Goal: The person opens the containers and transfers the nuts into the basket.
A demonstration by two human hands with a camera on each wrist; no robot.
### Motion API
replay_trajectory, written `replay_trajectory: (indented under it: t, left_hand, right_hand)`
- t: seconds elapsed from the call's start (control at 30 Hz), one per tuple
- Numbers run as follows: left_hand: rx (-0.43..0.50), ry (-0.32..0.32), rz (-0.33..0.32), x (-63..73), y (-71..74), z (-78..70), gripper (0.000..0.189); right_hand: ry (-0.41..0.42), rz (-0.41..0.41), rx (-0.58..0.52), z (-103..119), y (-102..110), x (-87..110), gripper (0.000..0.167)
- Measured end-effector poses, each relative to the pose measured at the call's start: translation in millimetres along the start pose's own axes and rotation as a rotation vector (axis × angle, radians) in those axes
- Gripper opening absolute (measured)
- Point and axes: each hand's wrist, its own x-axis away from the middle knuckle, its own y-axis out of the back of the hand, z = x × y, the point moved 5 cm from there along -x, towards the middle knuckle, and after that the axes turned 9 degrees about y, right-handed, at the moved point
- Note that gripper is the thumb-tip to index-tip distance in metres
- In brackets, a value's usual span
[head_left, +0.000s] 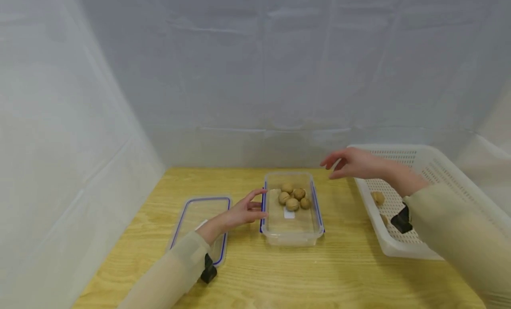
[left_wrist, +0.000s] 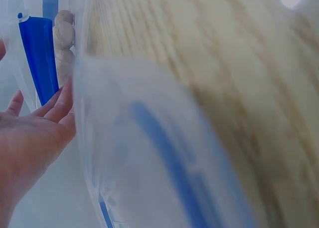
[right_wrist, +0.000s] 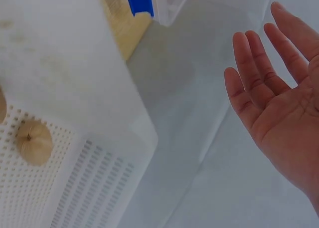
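Sleeve (head_left: 451, 229), container (head_left: 292, 240) pointing lengthwise away, walnuts (head_left: 292, 205) inside

In front of me, mid-frame, the container (head_left: 293, 234) is clear, smooth, glossy plastic, and the walnuts (head_left: 292, 205) inside have matt, roughish shells. The basket (head_left: 408, 249) at right looks like smooth plastic. Below, my desk (head_left: 279, 278) is grained wood with a slight sheen.

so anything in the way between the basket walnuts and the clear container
Only two walls to clear: the left side of the basket, beside the walnuts, and the right side of the container. Nothing visible covers the container's open top.
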Motion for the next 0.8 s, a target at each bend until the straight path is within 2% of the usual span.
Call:
replay_trajectory:
  t: [0.13, 0.47, 0.8]
  left_hand:
    - [-0.005, 0.001, -0.014, -1.1, 0.5, 1.3, 0.071]
    - [-0.007, 0.006, -0.019, 0.1, 0.8, 1.6, 0.071]
    - [-0.007, 0.011, -0.017, -1.9, 2.1, 2.5, 0.071]
  right_hand:
    - [0.002, 0.032, -0.015, 2, -14, -17.7, 0.035]
    - [0.093, 0.091, -0.015, 5, -41, -46.7, 0.031]
    - [0.077, 0.176, 0.021, 6, -63, -65.5, 0.033]
